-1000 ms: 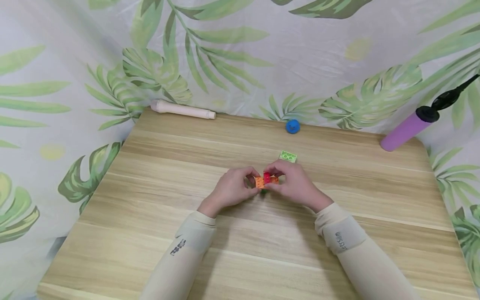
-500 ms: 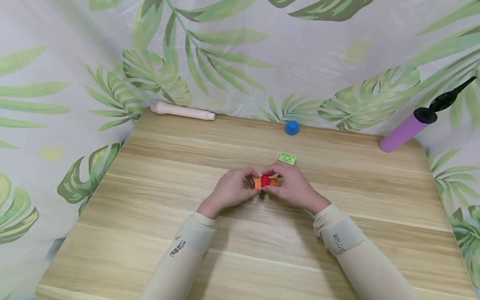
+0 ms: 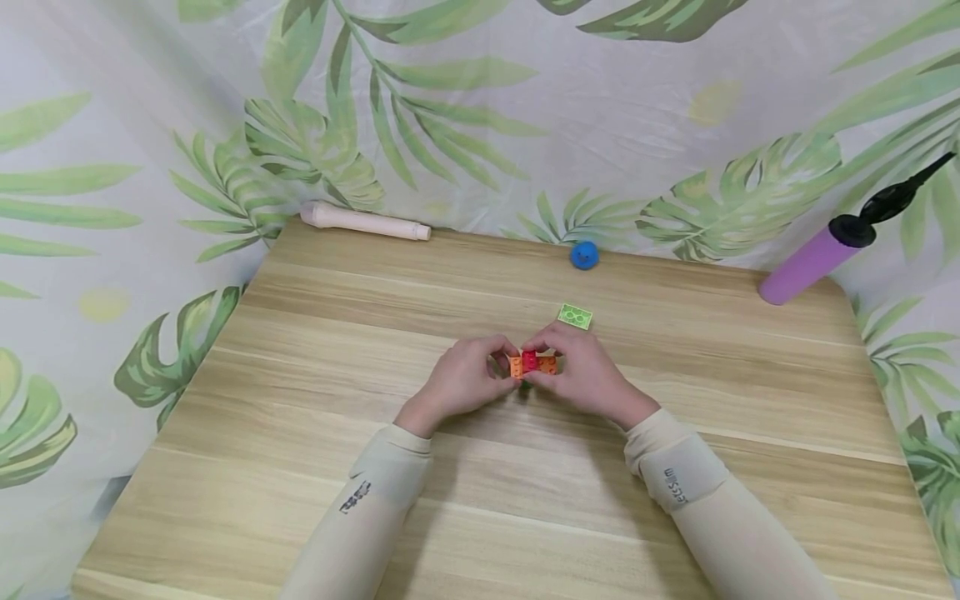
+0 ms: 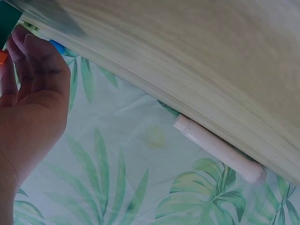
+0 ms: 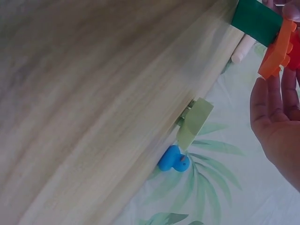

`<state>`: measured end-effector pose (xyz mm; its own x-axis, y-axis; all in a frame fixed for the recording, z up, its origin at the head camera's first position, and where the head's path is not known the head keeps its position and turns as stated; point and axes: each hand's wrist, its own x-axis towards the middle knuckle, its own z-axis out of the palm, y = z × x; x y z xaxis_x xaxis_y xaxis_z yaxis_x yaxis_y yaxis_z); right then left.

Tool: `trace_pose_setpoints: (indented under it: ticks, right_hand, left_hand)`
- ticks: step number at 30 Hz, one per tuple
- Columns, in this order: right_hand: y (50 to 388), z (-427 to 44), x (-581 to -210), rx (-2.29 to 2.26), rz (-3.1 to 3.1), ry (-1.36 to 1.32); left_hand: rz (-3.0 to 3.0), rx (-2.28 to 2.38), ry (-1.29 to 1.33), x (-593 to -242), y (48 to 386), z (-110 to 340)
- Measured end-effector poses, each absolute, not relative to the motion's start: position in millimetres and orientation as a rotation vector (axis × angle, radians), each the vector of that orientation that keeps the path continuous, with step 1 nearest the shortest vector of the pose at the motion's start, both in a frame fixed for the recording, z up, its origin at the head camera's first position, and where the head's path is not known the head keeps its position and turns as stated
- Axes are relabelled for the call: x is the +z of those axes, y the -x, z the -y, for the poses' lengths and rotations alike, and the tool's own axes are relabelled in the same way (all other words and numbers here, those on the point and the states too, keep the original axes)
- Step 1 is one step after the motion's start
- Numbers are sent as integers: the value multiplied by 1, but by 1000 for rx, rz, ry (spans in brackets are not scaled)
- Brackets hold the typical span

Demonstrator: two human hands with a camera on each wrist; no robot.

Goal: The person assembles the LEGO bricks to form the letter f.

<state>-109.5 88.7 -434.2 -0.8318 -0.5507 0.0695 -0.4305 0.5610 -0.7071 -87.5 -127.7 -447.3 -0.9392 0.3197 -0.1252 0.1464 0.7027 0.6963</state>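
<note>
Above the middle of the table, the left hand (image 3: 467,374) pinches the left part of an orange block piece (image 3: 516,367). The right hand (image 3: 592,369) holds a red block (image 3: 530,360) between thumb and fingers, close against the orange. In the right wrist view, a dark green block (image 5: 257,21) adjoins the orange piece (image 5: 279,50), with the red block (image 5: 294,50) on its other side. The left wrist view shows only a corner of the green block (image 4: 8,19) and a bit of orange (image 4: 3,57). How firmly the blocks are joined cannot be told.
A light green block (image 3: 575,316) lies just behind the right hand. Along the back edge are a blue toy duck (image 3: 584,255) and a pale pink stick-like object (image 3: 366,223). A purple pump (image 3: 808,259) with a black end stands at the back right.
The red block and the right hand have shifted slightly left against the orange piece since a second ago. The left hand has barely moved.
</note>
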Motion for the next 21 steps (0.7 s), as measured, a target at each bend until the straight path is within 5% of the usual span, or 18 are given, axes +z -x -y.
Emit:
trace_pose_setpoints:
  ticks: [21]
  right_hand:
    - [110, -90, -443, -1129, -2624, 827]
  left_hand:
    - [-2686, 1047, -381, -448, 88, 127]
